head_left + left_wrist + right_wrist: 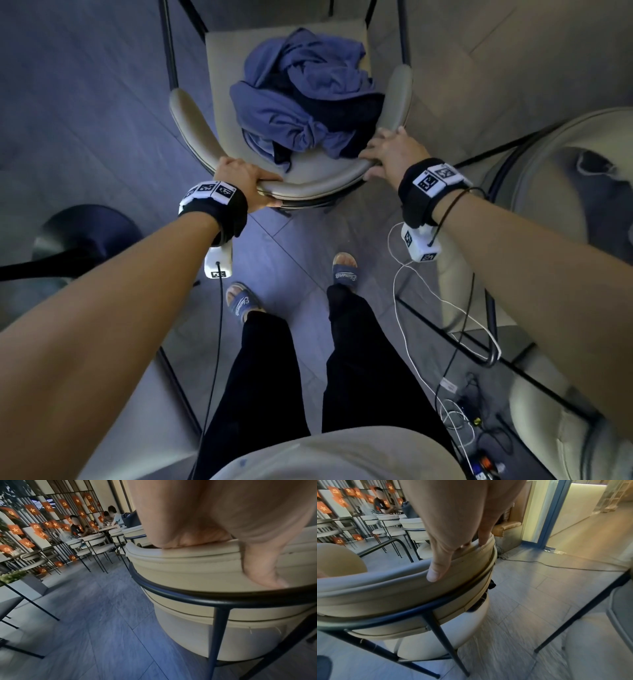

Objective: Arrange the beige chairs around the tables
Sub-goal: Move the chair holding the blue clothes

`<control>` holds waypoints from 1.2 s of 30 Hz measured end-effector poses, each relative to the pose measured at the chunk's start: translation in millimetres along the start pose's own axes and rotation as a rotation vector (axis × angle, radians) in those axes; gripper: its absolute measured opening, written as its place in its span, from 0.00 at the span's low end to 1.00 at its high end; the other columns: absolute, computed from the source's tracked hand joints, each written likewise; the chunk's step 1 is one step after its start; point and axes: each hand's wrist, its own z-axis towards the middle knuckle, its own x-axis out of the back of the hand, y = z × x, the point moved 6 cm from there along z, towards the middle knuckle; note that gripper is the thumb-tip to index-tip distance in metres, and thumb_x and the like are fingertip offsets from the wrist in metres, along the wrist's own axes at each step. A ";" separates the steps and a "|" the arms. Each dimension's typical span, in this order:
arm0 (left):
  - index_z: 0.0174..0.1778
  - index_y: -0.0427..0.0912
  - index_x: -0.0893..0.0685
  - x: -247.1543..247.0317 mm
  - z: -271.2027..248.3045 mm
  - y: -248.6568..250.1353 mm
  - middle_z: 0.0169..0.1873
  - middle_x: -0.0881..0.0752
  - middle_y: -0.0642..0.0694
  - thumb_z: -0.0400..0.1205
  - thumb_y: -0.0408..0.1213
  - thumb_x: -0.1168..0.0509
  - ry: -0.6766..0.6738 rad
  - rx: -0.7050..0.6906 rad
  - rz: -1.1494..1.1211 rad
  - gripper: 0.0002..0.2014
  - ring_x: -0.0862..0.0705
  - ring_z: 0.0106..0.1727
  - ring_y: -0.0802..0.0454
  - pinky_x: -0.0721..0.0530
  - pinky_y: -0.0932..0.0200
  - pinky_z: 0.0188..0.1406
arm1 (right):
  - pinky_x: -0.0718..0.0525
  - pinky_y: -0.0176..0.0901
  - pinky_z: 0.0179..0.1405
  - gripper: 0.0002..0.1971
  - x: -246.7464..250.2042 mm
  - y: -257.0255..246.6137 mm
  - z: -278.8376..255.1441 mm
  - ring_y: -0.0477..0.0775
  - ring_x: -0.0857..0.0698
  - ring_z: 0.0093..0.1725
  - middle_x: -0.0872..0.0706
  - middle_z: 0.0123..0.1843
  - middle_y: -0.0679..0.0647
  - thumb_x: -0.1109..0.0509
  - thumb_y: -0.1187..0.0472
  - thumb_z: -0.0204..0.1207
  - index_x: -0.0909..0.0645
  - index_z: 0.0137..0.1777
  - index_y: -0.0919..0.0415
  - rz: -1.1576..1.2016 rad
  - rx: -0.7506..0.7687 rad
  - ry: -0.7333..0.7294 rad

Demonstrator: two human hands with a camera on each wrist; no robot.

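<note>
A beige chair [315,181] with a curved padded backrest and black metal frame stands right in front of me. My left hand [243,183] grips the left part of the backrest [180,561], thumb on the outside. My right hand [387,150] grips the right part of the backrest [402,586], fingers curled over the top edge, thumb pressed on the back face. A crumpled blue cloth [305,99] lies on the seat.
Another beige chair [565,192] stands close on my right, a dark round base [82,236] on the left. White and black cables [455,394] lie on the floor at lower right. More chairs and tables with seated people [77,526] fill the far room.
</note>
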 end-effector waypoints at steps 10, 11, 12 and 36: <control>0.68 0.73 0.23 -8.4 -16.2 -13.7 0.56 0.10 0.54 0.74 0.70 0.35 -0.004 -0.018 0.022 0.26 0.18 0.61 0.46 0.31 0.50 0.67 | 0.47 0.69 0.79 0.25 -23.5 -21.8 -12.4 0.68 0.38 0.83 0.21 0.74 0.64 0.26 0.54 0.78 0.20 0.73 0.63 0.201 0.029 0.180; 0.68 0.73 0.22 -7.9 -16.1 -14.0 0.55 0.10 0.54 0.74 0.69 0.35 -0.002 -0.024 0.024 0.25 0.18 0.61 0.46 0.31 0.50 0.66 | 0.47 0.69 0.78 0.25 -23.9 -21.5 -12.0 0.68 0.38 0.83 0.21 0.74 0.64 0.26 0.54 0.77 0.20 0.73 0.63 0.209 0.033 0.184; 0.68 0.72 0.22 -7.8 -16.1 -13.6 0.56 0.10 0.54 0.74 0.69 0.35 -0.002 -0.029 0.027 0.25 0.18 0.62 0.46 0.31 0.50 0.66 | 0.47 0.69 0.78 0.25 -25.0 -20.8 -11.4 0.68 0.38 0.83 0.21 0.74 0.64 0.26 0.54 0.77 0.19 0.73 0.63 0.213 0.037 0.187; 0.71 0.72 0.24 -30.1 -63.9 -96.3 0.54 0.11 0.52 0.76 0.67 0.35 -0.069 0.034 -0.030 0.26 0.17 0.61 0.47 0.31 0.52 0.64 | 0.40 0.83 0.72 0.20 -10.8 -107.0 21.4 0.76 0.27 0.76 0.14 0.62 0.67 0.24 0.57 0.75 0.14 0.64 0.67 0.195 0.219 0.289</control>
